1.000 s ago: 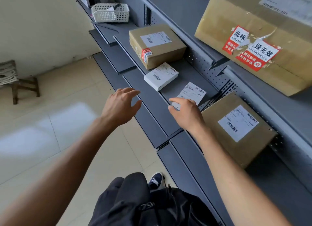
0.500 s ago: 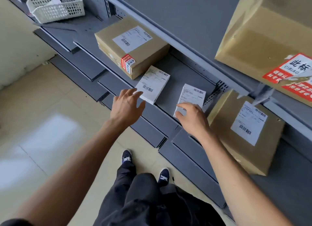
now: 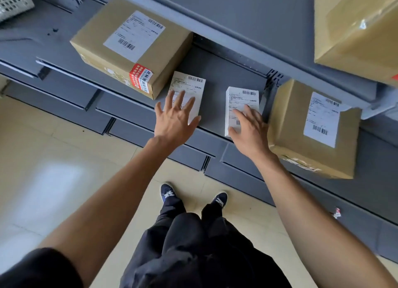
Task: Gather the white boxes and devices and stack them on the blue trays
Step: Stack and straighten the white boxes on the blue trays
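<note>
- Far left on the gray shelf (image 3: 215, 70), top corner: white basket (image 3: 13, 3), not my concern rn.
- Next along: big brown carton (image 3: 120, 48) w/ label + red sticker, sitting on the shelf; left white box (image 3: 189, 87) lies flat just beside its right corner.
- L hand (image 3: 174, 119): a sec ago it was short of the shelf edge, now it's over the near end of that box, fingers (image 3: 182, 99) spread + straight, gripping nothing. Touching the lid or just above it — can't tell.
- Right white box (image 3: 240, 103) stands apart from the first, label up. R hand (image 3: 251, 129) was at its near corner before, now lies further onto it, fingers loosely bent over the label, thumb at the near edge. Not a real pinch yet imo.
- Beyond that: 2nd brown carton (image 3: 312, 128), tilted, near my R wrist.
- Meaning: both reaches basically done, so grasp + lift comes next, one box per hand. No blue trays in view, so stacking hasn't begun.
</note>
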